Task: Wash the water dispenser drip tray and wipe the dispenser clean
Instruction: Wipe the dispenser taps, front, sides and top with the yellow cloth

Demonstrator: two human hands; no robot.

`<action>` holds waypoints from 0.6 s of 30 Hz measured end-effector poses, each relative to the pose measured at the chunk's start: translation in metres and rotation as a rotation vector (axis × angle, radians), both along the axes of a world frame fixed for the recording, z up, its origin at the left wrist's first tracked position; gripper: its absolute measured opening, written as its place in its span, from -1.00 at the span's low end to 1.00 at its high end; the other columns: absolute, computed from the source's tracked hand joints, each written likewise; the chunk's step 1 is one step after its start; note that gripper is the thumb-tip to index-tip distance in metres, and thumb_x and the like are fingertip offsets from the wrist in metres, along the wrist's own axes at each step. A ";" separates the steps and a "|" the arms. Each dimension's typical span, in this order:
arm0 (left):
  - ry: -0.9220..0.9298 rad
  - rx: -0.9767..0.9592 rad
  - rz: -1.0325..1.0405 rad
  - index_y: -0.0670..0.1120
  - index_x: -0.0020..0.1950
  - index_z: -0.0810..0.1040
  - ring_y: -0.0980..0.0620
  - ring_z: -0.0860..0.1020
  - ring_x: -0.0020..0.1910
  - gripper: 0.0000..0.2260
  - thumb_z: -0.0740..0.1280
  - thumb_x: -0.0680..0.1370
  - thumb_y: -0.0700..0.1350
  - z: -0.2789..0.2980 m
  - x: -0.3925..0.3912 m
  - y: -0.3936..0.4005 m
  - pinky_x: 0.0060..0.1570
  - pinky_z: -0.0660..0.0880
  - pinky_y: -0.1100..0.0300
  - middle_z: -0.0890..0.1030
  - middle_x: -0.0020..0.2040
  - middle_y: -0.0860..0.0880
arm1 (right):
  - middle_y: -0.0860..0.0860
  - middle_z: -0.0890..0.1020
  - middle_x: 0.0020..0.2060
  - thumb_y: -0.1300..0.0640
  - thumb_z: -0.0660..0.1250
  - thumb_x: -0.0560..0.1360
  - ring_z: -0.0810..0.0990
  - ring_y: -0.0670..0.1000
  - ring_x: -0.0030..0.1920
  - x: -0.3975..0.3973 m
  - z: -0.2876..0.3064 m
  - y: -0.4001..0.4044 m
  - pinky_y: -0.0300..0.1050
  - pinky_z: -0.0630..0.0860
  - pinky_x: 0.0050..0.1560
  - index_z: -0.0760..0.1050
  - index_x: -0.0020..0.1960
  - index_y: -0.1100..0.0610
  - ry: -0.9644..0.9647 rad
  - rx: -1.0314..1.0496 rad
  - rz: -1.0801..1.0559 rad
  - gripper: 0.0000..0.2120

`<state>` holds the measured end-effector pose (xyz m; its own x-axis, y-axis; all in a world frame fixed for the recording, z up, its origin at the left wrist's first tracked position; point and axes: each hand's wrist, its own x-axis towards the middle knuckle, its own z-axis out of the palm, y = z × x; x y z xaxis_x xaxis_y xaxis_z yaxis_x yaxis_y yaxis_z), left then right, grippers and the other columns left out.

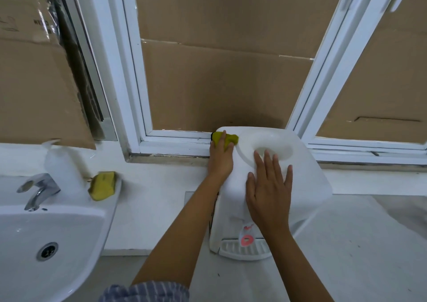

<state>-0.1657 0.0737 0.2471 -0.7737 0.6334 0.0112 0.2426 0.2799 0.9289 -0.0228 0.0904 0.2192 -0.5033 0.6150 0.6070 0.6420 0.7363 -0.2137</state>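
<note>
A white water dispenser [307,176] stands on the counter below the window, seen from above, with its round bottle well on top. My left hand [220,158] presses a yellow-green cloth [225,138] against the dispenser's top back left corner. My right hand [269,186] lies flat with fingers spread on the front of the top, at the edge of the well. The white slotted drip tray [240,249] sits in place at the dispenser's foot, under a red tap lever [246,240].
A white sink [46,239] with a chrome tap [37,189] is at the left. A yellow sponge [102,185] lies on the sink's back corner beside a blurred white bottle [61,170]. White window frames backed with cardboard rise directly behind the dispenser.
</note>
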 end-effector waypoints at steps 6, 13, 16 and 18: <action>-0.043 0.036 -0.068 0.14 0.57 0.01 -0.14 0.15 0.53 -0.53 0.03 0.67 0.06 -0.005 0.010 -0.013 0.49 0.16 -0.10 0.06 0.58 -0.11 | 0.09 0.38 0.46 -0.08 -0.01 0.61 0.31 0.13 0.49 0.001 0.002 -0.002 0.21 0.13 0.52 0.31 0.50 0.08 0.011 0.007 -0.005 -0.49; 0.154 -0.089 -0.020 0.14 0.57 -0.01 -0.12 0.15 0.54 -0.54 0.01 0.68 0.05 -0.011 0.028 -0.020 0.44 0.21 -0.01 -0.03 0.59 -0.06 | 0.10 0.42 0.43 -0.08 -0.02 0.62 0.36 0.14 0.46 -0.001 0.003 -0.005 0.23 0.19 0.49 0.36 0.47 0.08 0.024 0.017 -0.018 -0.49; 0.123 -0.072 -0.026 0.15 0.55 0.12 -0.13 0.17 0.53 -0.59 0.02 0.68 0.04 -0.006 0.012 -0.007 0.45 0.21 -0.04 0.01 0.59 -0.06 | 0.09 0.41 0.44 -0.07 -0.01 0.62 0.34 0.12 0.47 -0.001 0.003 -0.004 0.21 0.15 0.51 0.34 0.48 0.08 0.012 0.009 -0.016 -0.50; 0.104 -0.056 -0.032 0.14 0.52 0.20 -0.12 0.17 0.53 -0.61 0.03 0.68 0.04 -0.002 0.001 0.002 0.46 0.19 -0.06 0.04 0.58 -0.05 | 0.08 0.40 0.45 -0.07 -0.01 0.62 0.33 0.12 0.48 0.001 0.003 -0.004 0.18 0.11 0.52 0.33 0.49 0.07 0.005 0.006 -0.016 -0.50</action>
